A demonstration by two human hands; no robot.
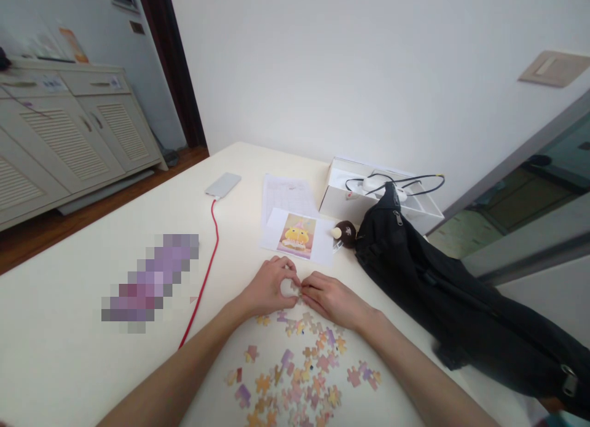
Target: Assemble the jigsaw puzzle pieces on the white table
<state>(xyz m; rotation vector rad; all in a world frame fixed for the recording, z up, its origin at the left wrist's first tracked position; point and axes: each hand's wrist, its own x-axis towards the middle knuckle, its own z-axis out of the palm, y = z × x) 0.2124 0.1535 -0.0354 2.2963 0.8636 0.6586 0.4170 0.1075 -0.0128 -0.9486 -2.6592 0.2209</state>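
Note:
My left hand (275, 285) is curled, thumb and fingertips drawn together in a pinch at a small jigsaw piece (299, 294). From the other side, my right hand (332, 299) pinches at the same spot, its fingertips touching or nearly touching the left ones. Fingers cover most of what they hold, so I cannot tell whether it is one piece or two joined. Loose jigsaw pieces (295, 393) in yellow, pink and purple lie scattered below, between my forearms. Just beyond my hands lies a printed picture of a yellow figure (297, 235).
A sheet of paper (288, 193) lies under the picture. To the right are a brown round object (345, 234), a white box (332, 196) with cables and a black bag (428, 292). Leftward sit a power bank (224, 185), its red cable (211, 261) and a blurred purple item (157, 279).

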